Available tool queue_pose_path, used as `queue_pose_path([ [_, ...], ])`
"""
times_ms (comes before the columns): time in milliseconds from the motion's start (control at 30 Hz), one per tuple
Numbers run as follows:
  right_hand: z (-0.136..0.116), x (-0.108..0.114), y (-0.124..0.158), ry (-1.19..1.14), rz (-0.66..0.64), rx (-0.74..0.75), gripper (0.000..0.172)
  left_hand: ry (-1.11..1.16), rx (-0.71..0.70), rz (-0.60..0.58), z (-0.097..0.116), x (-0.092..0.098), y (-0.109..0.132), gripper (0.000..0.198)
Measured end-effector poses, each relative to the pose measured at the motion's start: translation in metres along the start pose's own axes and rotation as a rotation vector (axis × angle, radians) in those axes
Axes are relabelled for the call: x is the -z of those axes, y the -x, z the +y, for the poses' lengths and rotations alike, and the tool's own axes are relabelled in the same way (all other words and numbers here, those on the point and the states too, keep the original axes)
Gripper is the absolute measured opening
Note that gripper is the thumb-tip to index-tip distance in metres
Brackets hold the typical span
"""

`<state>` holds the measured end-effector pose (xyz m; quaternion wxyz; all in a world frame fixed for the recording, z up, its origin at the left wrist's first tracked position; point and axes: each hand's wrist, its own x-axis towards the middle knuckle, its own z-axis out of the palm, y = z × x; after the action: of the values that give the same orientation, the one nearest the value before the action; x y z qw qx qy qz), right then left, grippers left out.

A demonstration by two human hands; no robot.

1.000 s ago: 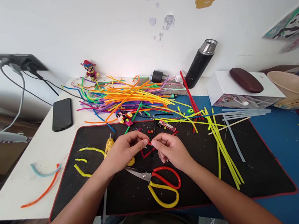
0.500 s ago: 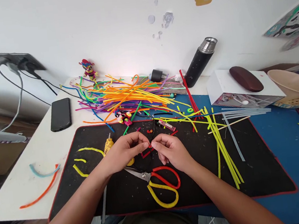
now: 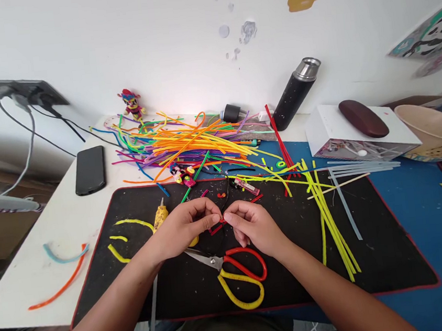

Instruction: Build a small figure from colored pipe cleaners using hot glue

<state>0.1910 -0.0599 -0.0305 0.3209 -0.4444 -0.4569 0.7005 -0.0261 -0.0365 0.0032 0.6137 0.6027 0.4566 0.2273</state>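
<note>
My left hand (image 3: pixel 188 226) and my right hand (image 3: pixel 256 227) meet above the black mat (image 3: pixel 292 279), fingertips nearly touching. Thumb and forefinger of each are pinched on a tiny red piece of pipe cleaner (image 3: pixel 222 220), mostly hidden by the fingers. Below them lie scissors (image 3: pixel 241 272) with one red and one yellow handle loop, the blades pointing left under my left hand. A yellow glue gun (image 3: pixel 160 215) is partly covered by that hand. Just beyond the fingertips are a small red-and-yellow curled piece (image 3: pixel 221 195) and a pink lighter-like object (image 3: pixel 247 186).
A heap of colourful pipe cleaners (image 3: pixel 198 141) spreads along the wall, with yellow stems (image 3: pixel 329 222) at right. Two small figures (image 3: pixel 131 105) are there. A phone (image 3: pixel 89 170), black flask (image 3: pixel 296 93), white box (image 3: pixel 360 135) and beige bowl (image 3: pixel 433 122) stand around the mat.
Both hands stay pinched together in almost the same spot, with slight finger movement. The whole view has shifted very slightly; nothing else has visibly moved.
</note>
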Motion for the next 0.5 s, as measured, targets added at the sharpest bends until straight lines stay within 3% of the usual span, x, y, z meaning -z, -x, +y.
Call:
queue_pose_path([
  [500,-0.0003,0.0008,0.0008,-0.036,0.039,-0.005,0.042,0.085,0.017,0.038,0.0031,0.0013,0.0029,0.030],
])
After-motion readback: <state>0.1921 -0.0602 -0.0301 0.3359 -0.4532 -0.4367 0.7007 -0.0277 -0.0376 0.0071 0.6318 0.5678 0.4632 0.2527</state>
